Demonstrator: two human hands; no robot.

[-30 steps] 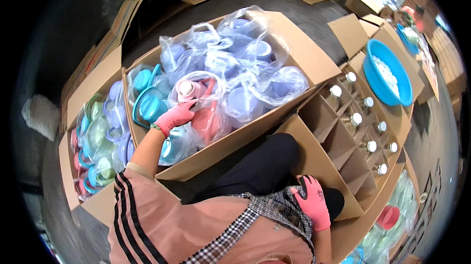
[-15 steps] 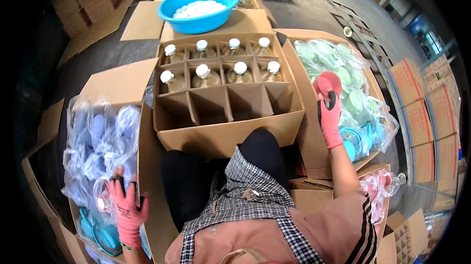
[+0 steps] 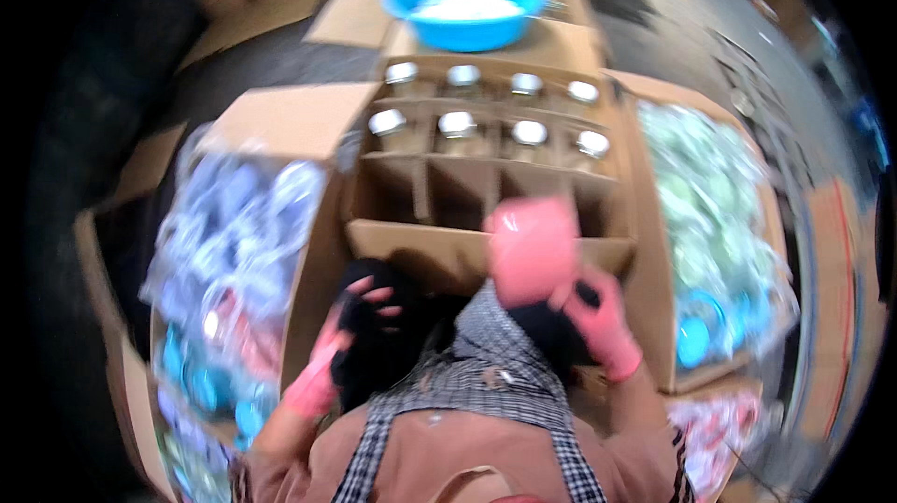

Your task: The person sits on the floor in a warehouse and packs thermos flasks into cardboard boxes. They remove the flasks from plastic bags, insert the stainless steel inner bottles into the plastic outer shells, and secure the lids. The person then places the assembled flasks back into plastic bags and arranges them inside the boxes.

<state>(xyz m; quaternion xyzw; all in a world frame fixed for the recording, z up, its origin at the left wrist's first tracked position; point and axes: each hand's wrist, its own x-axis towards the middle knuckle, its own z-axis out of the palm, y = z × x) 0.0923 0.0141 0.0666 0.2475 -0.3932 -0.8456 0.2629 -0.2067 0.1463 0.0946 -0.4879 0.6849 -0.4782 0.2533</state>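
My right hand (image 3: 603, 321), in a pink glove, is shut on a pink cup-shaped piece (image 3: 533, 249) and holds it over the near edge of a divided carton (image 3: 439, 251). The carton's far cells hold several jars with pale lids (image 3: 458, 123); its near cells look empty. My left hand (image 3: 327, 368), also in a pink glove, sits low by my dark-trousered knee (image 3: 378, 354), fingers curled over a dark shape. The blur hides whether it grips anything.
A blue basin (image 3: 464, 8) with white contents stands on a box behind the divided carton. A carton of bagged blue and teal pieces (image 3: 234, 232) lies to the left, a carton of bagged green pieces (image 3: 715, 213) to the right. More flat cardboard lies around.
My right hand has come in from the right-hand carton with the pink piece to the divided carton's near edge. My left hand has left the left carton and moved to my knee.
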